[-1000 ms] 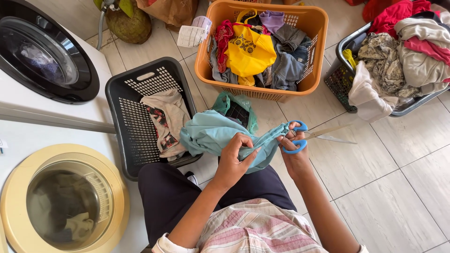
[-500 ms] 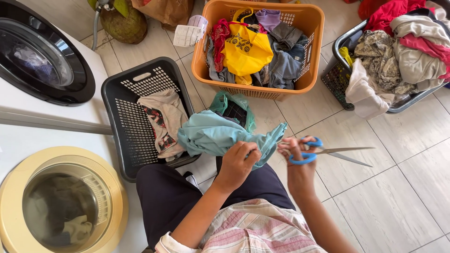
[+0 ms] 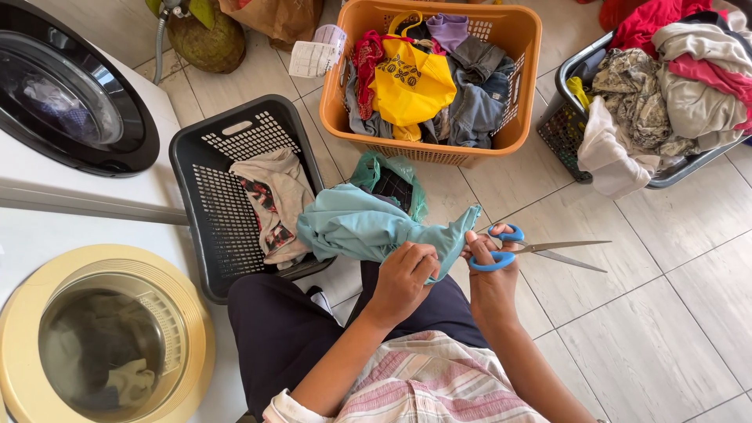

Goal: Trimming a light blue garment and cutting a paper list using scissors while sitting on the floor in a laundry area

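Cloth (image 3: 360, 227): teal, bunched over the lap, beside the black basket (image 3: 205, 157).
Left hand (image 3: 407, 278): grip pinched on the cloth's edge.
Right hand (image 3: 492, 270): fingers through blue scissors (image 3: 533, 251), blades parted.

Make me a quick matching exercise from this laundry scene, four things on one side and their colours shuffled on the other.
Things:
1. scissors handles
2. basket holding the yellow bag
3. cloth in the left hand
4. basket beside the washing machines

Colours:
A. orange
B. black
C. blue
D. pale teal

Pairs: 1-C, 2-A, 3-D, 4-B
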